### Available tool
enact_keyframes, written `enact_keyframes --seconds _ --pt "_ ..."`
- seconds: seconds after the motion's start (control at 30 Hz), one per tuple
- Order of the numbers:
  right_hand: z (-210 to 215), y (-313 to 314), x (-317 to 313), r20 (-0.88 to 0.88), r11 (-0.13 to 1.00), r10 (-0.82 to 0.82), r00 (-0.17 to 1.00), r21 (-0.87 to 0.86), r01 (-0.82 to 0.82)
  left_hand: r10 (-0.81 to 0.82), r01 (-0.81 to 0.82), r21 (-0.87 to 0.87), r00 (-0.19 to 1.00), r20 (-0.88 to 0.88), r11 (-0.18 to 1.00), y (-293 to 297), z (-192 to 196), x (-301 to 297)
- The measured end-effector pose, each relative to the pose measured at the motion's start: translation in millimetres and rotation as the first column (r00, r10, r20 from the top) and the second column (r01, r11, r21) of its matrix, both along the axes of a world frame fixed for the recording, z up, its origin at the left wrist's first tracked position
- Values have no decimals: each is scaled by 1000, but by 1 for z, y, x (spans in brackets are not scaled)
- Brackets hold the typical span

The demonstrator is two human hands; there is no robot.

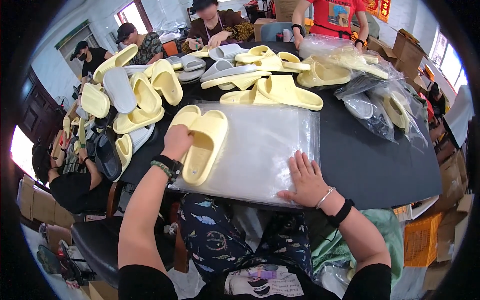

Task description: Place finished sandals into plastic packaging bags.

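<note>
My left hand (178,142) is closed on a pair of pale yellow slide sandals (210,145), gripping them at their left side. The pair rests over the left part of a stack of clear plastic bags (255,145) near the table's front edge. Flat on the right front corner of that stack lies my right hand (304,179), fingers stretched and spread, holding nothing. Just beyond the bags is another pair of yellow slides (290,92). How my left fingertips wrap round the sandals is partly hidden.
Yellow and grey slides (120,90) are heaped on the black table (375,165) at left and back. Bagged slides (390,107) lie at right. Across the table a person in red (340,20) handles plastic-wrapped slides; several others sit around. An orange crate (422,240) stands lower right.
</note>
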State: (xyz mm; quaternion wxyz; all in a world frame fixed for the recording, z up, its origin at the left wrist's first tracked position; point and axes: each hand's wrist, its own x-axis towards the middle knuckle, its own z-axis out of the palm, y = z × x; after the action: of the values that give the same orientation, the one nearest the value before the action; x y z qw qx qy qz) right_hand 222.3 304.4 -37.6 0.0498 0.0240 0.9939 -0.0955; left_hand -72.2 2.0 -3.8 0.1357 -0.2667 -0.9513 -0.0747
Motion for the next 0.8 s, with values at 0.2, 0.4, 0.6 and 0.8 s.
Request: enact_keyframes --seconds 0.2,0.4,0.6,0.8 --pt "-1 1 -1 10 1000 -3 1000 8 3 51 -51 29 999 8 998 -14 4 -5" --pt "-3 2 -3 33 1000 -2 999 4 2 -143 154 112 985 -94 982 7 28 16" --pt "-2 3 0 30 1000 4 1000 13 -4 -202 199 96 979 26 975 37 26 55" --pt "-1 2 -3 30 1000 -1 1000 -14 1 -242 241 47 970 9 969 19 14 73"
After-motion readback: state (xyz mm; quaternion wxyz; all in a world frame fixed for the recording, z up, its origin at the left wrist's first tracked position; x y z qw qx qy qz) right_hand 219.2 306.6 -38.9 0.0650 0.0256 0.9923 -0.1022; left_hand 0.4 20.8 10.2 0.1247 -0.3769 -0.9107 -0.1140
